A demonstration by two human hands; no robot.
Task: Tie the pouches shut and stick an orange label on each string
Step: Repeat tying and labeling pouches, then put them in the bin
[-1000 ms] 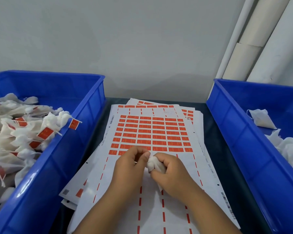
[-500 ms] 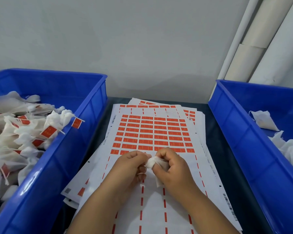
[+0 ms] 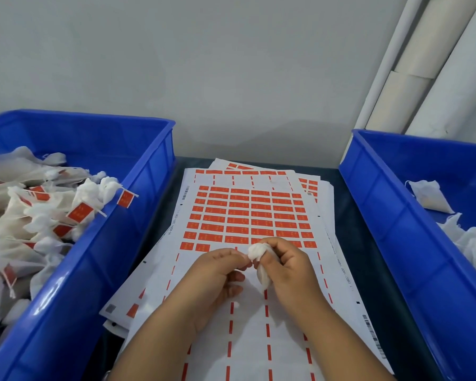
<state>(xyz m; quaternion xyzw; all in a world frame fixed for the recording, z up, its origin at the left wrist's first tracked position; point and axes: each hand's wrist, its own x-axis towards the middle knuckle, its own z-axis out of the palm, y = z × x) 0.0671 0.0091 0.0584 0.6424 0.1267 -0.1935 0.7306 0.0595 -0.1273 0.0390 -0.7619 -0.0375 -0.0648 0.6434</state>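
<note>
Nearest, your two hands meet above the top label sheet [image 3: 248, 312]. Your right hand [image 3: 286, 273] is curled round a white pouch [image 3: 260, 261], whose gathered top shows above the fingers and whose body hangs below them. Your left hand [image 3: 217, 273] pinches at the pouch's neck with thumb and forefinger; the string itself is too fine to make out. Beneath the hands, the sheet's near part carries only red dashed lines, while rows of orange labels [image 3: 248, 218] fill its far part. More sheets lie fanned under it on the dark table [image 3: 349, 243]. To your left, a blue bin [image 3: 138, 215] holds a heap of tied pouches [image 3: 39, 215] with orange tags. To your right, a second blue bin [image 3: 390, 229] holds loose white pouches [image 3: 429, 196]. Beyond stands a grey wall [image 3: 204, 64], with pale pipes [image 3: 423, 64] at far right.
</note>
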